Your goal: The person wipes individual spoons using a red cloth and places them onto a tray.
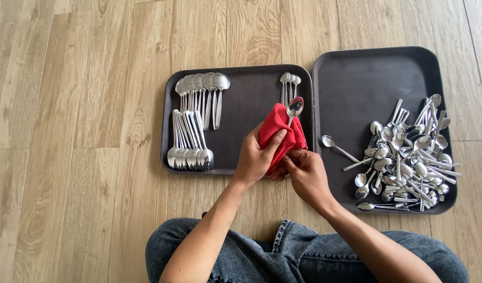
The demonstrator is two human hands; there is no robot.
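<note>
Below, both hands (283, 162) grip a red cloth (281, 132) over wooden floor (84, 131).

Steel spoon (294, 107), bowl up, handle wrapped in bunched red cloth (279, 133), above tray gap

Two trays side by side on the floor (68, 131), left tray (241, 136) holding spoon rows (191, 141), right tray (367, 84) a spoon heap (408, 157), hands between, nearer the person.

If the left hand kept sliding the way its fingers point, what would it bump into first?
The left hand points up and right, into the red cloth it already grips. Past the cloth, it would probably meet the three small spoons lying at the top of the left tray, though depth is hard to judge.
</note>
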